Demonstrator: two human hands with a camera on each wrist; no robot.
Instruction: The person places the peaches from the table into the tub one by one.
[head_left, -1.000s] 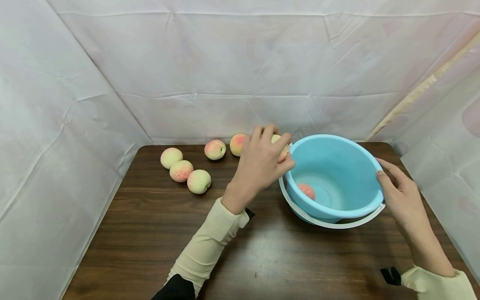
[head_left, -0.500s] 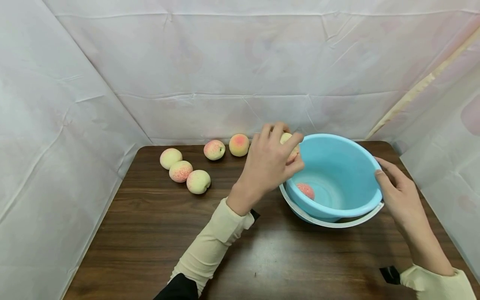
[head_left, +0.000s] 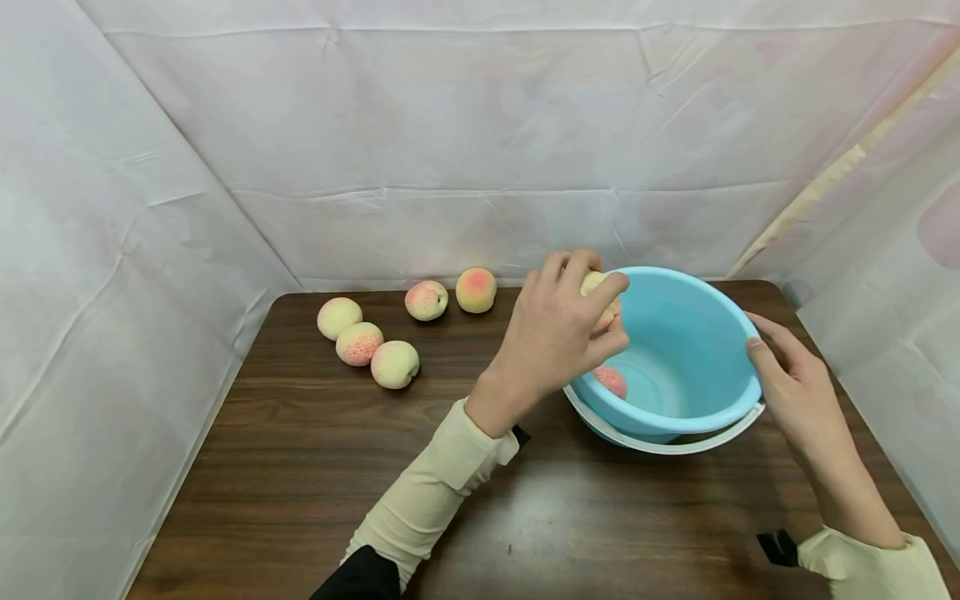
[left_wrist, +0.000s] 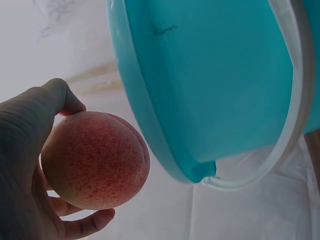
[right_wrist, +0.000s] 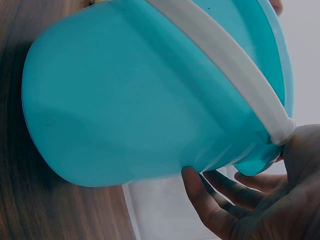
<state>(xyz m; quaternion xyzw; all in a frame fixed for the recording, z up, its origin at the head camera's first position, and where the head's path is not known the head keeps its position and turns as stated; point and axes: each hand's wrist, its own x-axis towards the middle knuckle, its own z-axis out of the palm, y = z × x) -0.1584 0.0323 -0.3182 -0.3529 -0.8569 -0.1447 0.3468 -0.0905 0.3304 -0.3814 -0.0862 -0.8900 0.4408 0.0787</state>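
Note:
My left hand point(head_left: 551, 333) grips a pale-and-pink peach point(left_wrist: 95, 160) between thumb and fingers, at the left rim of a light blue bucket point(head_left: 686, 333). In the left wrist view, this peach is just outside the bucket's rim. My right hand point(head_left: 806, 400) holds the bucket's right rim, thumb over the edge and fingers along the outside wall, near the hinge of the white handle point(right_wrist: 235, 65). Inside the bucket lies another pink peach point(head_left: 611, 382), partly hidden by the near-left rim.
Three peaches, a pale one point(head_left: 339, 318), a speckled one point(head_left: 359, 343) and a cream one point(head_left: 394, 364), form a slanting row at left on the dark wooden table point(head_left: 300, 483). Two more, a pink peach point(head_left: 427, 300) and an orange peach point(head_left: 476, 290), sit by the back edge. White sheeting point(head_left: 420, 125) surrounds the table.
My left hand has moved right with its peach, from beside the bucket to its left rim. The orange peach has come fully into view. My right hand keeps its hold.

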